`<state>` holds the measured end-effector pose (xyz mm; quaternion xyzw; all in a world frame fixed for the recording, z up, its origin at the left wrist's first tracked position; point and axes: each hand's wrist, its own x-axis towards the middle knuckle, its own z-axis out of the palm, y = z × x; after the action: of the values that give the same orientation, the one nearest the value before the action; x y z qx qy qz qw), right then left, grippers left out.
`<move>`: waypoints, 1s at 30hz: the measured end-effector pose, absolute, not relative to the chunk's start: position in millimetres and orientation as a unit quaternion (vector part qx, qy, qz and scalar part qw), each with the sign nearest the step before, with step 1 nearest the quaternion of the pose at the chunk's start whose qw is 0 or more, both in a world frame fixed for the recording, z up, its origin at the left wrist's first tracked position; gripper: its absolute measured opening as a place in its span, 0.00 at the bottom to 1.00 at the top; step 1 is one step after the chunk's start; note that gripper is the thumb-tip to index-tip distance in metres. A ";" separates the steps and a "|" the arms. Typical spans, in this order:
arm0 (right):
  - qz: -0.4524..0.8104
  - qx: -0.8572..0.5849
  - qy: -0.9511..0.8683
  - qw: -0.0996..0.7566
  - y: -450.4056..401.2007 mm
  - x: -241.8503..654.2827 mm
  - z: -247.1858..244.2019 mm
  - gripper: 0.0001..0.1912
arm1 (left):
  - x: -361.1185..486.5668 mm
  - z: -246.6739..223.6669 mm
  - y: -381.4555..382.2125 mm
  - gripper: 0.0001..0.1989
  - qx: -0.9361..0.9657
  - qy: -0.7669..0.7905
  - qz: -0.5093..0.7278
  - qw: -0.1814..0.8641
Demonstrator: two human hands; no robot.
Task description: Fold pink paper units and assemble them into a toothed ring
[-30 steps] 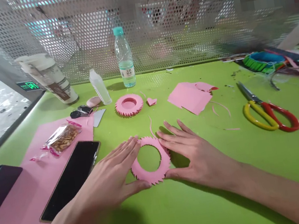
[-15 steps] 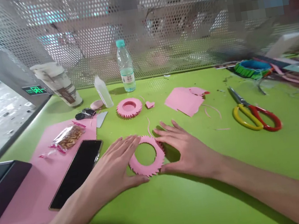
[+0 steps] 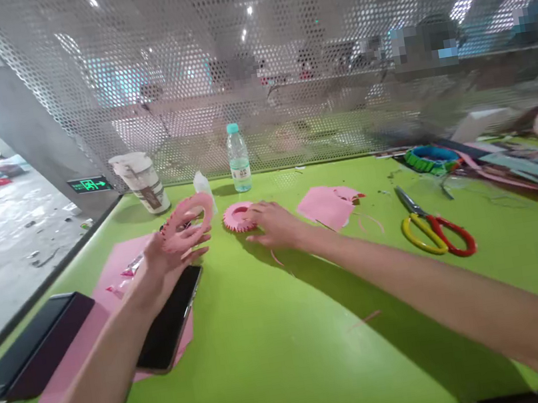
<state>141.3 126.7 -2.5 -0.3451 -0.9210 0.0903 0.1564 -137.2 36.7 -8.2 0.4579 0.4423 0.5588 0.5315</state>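
Observation:
A pink paper ring [image 3: 201, 201] with a serrated edge is raised and tilted in my left hand [image 3: 170, 263], gripped near its lower left side above the phone. On the green table, my right hand [image 3: 275, 224] reaches to a round pink serrated paper piece [image 3: 234, 219] with a recessed middle. Its fingers are apart and overlap the piece's right edge; whether they touch it I cannot tell. Just beyond the raised ring stands a white squeeze bottle [image 3: 201, 183], partly hidden.
A black phone [image 3: 171, 324], a dark case [image 3: 32, 344] and pink paper [image 3: 76, 365] lie left. Behind are a paper cup [image 3: 145, 183] and a water bottle [image 3: 239, 162]. Cut pink paper [image 3: 325, 206], scissors [image 3: 424, 225] and scraps [image 3: 520, 157] lie right. A perforated screen [image 3: 287, 118] closes the back.
My left hand has lifted the pink ring off the table and carried it left. The right hand has let go of the ring and moved forward to the round piece. The view has tilted up.

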 end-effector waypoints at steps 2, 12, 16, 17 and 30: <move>0.085 -0.338 -0.928 0.132 140.6 123.3 -4.0 0.15 | -138.6 -11.5 41.4 0.45 0.413 0.439 0.595 0.531; 0.089 -0.287 -0.949 0.092 59.0 134.1 2.5 0.07 | -127.2 -12.9 37.6 0.42 0.430 0.438 0.624 0.482; 0.085 -0.260 -0.958 0.087 8.3 155.0 3.9 0.03 | -110.4 -6.9 21.4 0.41 0.507 0.434 0.582 0.464; 0.084 -0.262 -0.957 0.092 1.0 159.6 3.2 0.02 | -106.5 -4.6 17.7 0.40 0.528 0.434 0.567 0.460; 0.254 -0.351 -0.794 0.427 14.6 211.3 -18.7 0.13 | -93.8 0.5 -10.4 0.50 0.765 0.483 0.332 0.267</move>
<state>211.3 14.6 -18.7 -0.3509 -0.7937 0.2536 0.4273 -93.8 -10.4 0.5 0.7649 0.4832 0.3320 0.2668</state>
